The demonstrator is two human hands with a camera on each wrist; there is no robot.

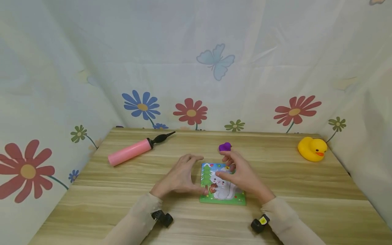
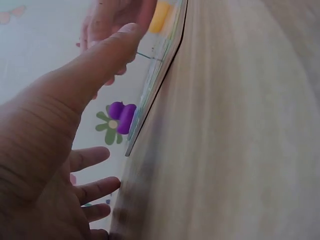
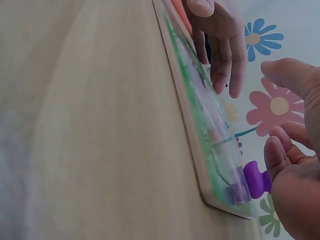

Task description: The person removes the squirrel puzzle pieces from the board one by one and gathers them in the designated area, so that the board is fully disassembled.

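A flat picture board (image 1: 226,196) with a white squirrel and a green tree lies on the wooden table. My left hand (image 1: 181,175) is at its left side, fingers spread apart, the thumb tip over the board's left edge. Over the board's upper right is my right hand (image 1: 244,174), its thumb apart from its bent fingers with nothing between them. The right wrist view shows the board (image 3: 192,100) as thin, with a pale wooden edge. Just behind the board sits a small purple toy duck (image 1: 225,146), partly covered by the right fingers in the head view.
A pink hand pump (image 1: 130,152) with a black nozzle lies at the back left of the table (image 1: 101,211). At the back right stands a larger yellow rubber duck (image 1: 311,149). A flower-printed curtain (image 1: 245,95) hangs behind the table and along both sides.
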